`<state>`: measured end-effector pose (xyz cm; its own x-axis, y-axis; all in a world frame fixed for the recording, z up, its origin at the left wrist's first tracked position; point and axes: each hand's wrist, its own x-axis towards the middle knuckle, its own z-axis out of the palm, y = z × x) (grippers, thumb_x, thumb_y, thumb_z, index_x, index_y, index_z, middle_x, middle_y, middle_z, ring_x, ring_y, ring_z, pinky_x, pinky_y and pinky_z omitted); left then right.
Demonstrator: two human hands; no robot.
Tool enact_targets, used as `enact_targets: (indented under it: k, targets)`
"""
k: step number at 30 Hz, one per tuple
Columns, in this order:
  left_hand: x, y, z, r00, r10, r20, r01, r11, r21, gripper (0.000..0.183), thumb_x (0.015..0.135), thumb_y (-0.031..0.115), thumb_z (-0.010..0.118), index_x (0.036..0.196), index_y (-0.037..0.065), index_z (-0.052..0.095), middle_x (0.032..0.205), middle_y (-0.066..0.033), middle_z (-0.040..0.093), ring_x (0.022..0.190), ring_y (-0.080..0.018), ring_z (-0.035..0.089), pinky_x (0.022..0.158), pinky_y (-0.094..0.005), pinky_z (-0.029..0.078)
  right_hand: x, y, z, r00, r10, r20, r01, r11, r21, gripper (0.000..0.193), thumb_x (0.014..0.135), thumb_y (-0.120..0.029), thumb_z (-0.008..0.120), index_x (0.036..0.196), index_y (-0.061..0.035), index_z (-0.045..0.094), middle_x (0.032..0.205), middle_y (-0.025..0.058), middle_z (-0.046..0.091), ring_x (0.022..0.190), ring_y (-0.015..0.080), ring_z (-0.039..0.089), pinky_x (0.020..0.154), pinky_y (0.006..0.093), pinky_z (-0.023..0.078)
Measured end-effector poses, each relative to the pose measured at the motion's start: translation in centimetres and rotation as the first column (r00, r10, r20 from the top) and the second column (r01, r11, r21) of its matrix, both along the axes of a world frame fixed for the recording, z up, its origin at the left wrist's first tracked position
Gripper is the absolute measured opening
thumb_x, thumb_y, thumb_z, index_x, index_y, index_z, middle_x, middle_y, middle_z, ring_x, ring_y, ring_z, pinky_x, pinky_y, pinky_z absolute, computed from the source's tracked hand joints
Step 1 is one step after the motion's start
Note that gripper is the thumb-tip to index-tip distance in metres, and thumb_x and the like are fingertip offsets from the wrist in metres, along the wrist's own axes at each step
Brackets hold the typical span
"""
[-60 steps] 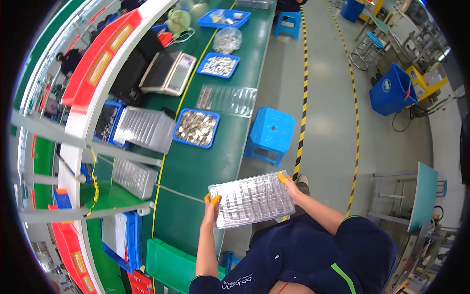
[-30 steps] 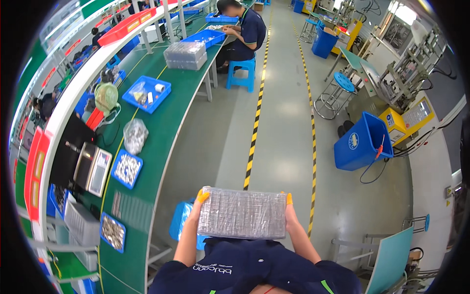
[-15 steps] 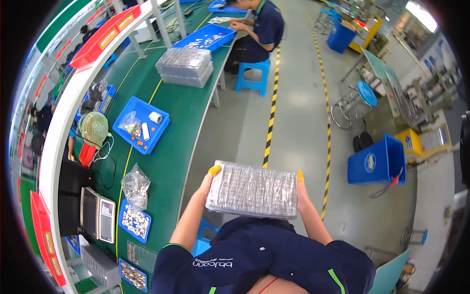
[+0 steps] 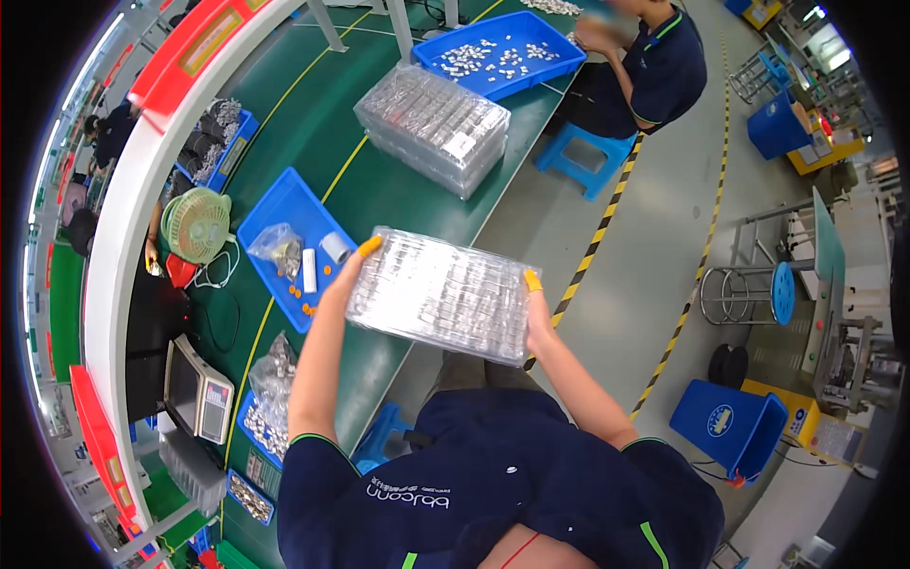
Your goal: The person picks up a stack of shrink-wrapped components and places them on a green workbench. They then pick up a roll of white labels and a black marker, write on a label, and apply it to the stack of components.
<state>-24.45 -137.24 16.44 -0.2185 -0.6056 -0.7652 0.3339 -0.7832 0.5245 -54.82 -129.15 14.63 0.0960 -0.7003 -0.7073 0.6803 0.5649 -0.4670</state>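
Between my two hands I carry a stack of clear plastic trays (image 4: pixel 441 296), wrapped in shiny film and holding rows of small silvery parts. My left hand (image 4: pixel 356 266) grips its left end and my right hand (image 4: pixel 538 308) its right end; a yellow finger cot covers each thumb. The stack is tilted slightly, over the near edge of the green table (image 4: pixel 379 389). Farther off on the table stands a similar wrapped stack of trays (image 4: pixel 431 123), apart from the one I hold. My other fingers are hidden beneath the trays.
Left on the table are a blue tray (image 4: pixel 284 204) with a bag and a white roll, a green fan (image 4: pixel 196 226) and a scale (image 4: pixel 199 394). A co-worker (image 4: pixel 664 71) sits by a blue parts tray (image 4: pixel 441 52). A blue stool (image 4: pixel 588 152) and a blue bin (image 4: pixel 725 427) stand off the table.
My hands have moved the wrapped trays forward and left, from over the aisle to the table's edge, tilting them. The view has shifted closer to the other stack.
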Motion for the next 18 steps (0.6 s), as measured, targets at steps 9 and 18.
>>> enact_targets:
  k: [9,18]
  targets:
    - [6.9,-16.1,-3.9,0.910,-0.321,0.261,0.331,0.944,0.007,0.039,0.079,0.037,0.060,0.099,0.003,0.061,0.091,-0.0065,0.063,0.076,-0.0164,0.061,0.067,-0.0305,0.050,8.6,-11.7,-5.7,0.988,-0.134,-0.081,0.137,0.990,0.035,0.045,0.088,-0.038,0.044,0.107,0.0023,0.050,0.098,0.0110,0.058,0.088,0.0188,0.059,0.078,0.0308,0.047]
    - [11.5,-25.0,-4.8,0.717,-0.507,0.478,0.567,0.823,0.023,0.062,0.079,0.041,0.059,0.124,0.001,0.044,0.117,-0.0089,0.052,0.104,-0.0164,0.051,0.089,-0.0263,0.039,14.4,-17.1,-8.2,0.973,-0.197,-0.120,0.215,0.964,0.157,0.054,0.086,-0.039,0.048,0.119,0.0038,0.040,0.105,0.0098,0.053,0.093,0.0162,0.053,0.080,0.0273,0.041]
